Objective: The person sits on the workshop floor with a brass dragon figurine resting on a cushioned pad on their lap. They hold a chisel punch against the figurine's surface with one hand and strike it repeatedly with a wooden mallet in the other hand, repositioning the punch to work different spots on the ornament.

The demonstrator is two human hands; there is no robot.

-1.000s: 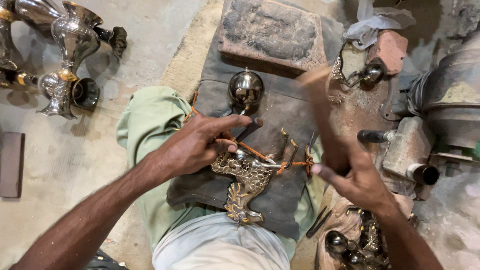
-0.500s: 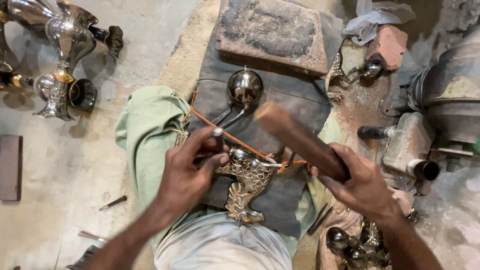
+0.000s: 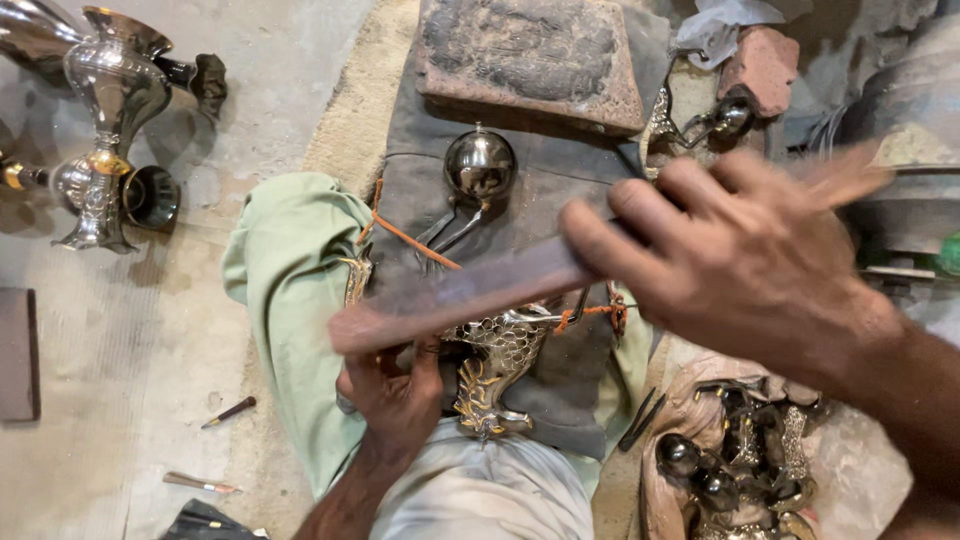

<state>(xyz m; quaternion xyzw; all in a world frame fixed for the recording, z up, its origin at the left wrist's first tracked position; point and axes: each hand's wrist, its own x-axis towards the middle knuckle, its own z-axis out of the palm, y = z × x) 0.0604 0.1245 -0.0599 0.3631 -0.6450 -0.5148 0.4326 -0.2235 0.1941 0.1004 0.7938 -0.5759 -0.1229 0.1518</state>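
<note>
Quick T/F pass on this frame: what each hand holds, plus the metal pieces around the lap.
1. The right hand grips a long brown bar. True.
2. The bar is sharp and still. False: it is motion-blurred.
3. The left hand rests at the ornate silver-and-gold workpiece on the lap. True.
4. The shiny metal ball lies on the bare floor. False: it lies on the dark grey cloth.
5. The silver goblet-shaped vessel stands at the right edge. False: upper left.

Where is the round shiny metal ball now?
The round metal ball lies at top centre on the dark cloth, just below the flat brown block.
</note>
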